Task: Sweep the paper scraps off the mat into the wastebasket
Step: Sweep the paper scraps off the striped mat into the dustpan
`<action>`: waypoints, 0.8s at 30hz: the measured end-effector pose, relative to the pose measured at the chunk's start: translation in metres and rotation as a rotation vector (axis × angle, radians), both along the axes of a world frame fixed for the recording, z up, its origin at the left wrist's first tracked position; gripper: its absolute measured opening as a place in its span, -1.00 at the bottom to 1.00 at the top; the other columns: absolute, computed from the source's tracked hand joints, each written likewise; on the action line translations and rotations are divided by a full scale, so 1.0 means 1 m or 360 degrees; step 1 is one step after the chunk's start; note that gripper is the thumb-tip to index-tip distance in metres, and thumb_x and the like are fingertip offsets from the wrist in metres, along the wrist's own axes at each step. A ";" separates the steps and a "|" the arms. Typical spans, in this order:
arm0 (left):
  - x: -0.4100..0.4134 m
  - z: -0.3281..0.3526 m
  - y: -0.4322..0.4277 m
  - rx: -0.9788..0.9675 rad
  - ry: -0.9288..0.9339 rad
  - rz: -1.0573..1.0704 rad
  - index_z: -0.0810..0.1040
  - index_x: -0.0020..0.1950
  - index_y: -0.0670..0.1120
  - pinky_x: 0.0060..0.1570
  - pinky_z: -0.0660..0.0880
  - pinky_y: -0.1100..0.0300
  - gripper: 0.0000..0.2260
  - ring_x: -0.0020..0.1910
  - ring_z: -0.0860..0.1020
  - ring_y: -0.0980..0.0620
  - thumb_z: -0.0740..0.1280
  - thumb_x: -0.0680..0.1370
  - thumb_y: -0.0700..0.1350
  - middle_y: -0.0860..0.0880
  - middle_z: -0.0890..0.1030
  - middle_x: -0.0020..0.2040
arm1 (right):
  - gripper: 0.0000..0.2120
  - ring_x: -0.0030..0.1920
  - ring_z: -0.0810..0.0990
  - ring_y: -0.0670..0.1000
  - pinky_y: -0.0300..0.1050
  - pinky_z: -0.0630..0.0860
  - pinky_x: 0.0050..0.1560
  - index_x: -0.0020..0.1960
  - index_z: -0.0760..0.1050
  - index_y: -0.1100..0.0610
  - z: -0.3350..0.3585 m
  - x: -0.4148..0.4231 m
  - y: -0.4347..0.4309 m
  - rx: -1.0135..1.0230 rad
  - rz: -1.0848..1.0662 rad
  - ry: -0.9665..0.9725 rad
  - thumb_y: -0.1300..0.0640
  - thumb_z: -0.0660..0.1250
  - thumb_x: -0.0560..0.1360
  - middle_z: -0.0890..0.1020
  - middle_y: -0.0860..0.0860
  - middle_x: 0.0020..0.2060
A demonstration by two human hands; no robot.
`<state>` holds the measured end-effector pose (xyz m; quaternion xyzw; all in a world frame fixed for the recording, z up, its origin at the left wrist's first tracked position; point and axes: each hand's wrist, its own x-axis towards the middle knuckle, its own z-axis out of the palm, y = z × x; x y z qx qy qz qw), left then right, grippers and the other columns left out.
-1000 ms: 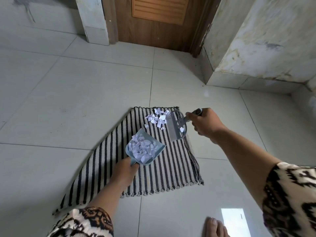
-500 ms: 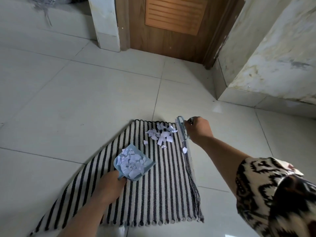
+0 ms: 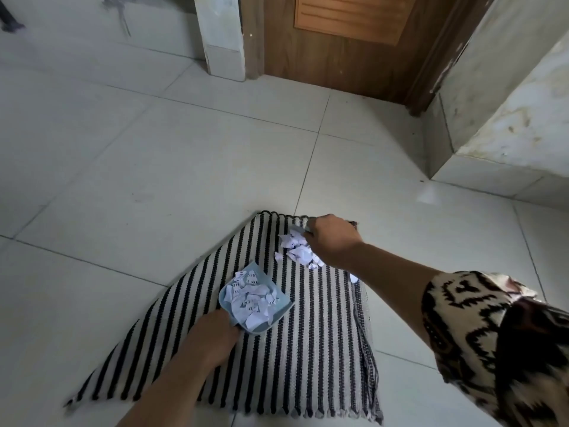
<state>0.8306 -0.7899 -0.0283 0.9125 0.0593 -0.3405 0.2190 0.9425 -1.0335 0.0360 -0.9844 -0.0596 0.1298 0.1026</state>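
Note:
A black-and-white striped mat (image 3: 308,349) lies on the tiled floor. My left hand (image 3: 212,340) grips the handle of a small light-blue dustpan (image 3: 278,314), which holds a heap of torn paper and rests on the mat's middle. My right hand (image 3: 331,238) is closed around the small brush near the mat's far right corner; the brush is almost wholly hidden under the hand. A pile of white paper scraps (image 3: 297,248) lies just left of and under that hand. One stray scrap (image 3: 353,277) sits at the mat's right edge. No wastebasket is in view.
A wooden door (image 3: 338,53) with a louvred panel stands at the back. A white pillar (image 3: 220,35) is left of it and a marbled wall (image 3: 508,103) juts out on the right. Pale floor tiles (image 3: 154,164) surround the mat.
My right hand has swung the brush from the mat's right side over to the far corner, behind the scrap pile. The dustpan stays about where it was. The camera has tilted.

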 end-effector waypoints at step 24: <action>-0.008 0.002 0.004 0.0008 -0.0047 -0.0057 0.42 -0.29 0.02 -0.41 0.35 0.23 -0.74 -0.34 0.48 0.08 0.19 0.61 -0.06 0.05 0.55 -0.28 | -0.67 -0.31 0.55 -0.03 -0.10 0.53 -0.23 -0.02 0.60 0.12 0.022 -0.023 0.008 0.0219 -0.0024 0.0113 -0.09 0.19 0.61 0.65 0.04 -0.21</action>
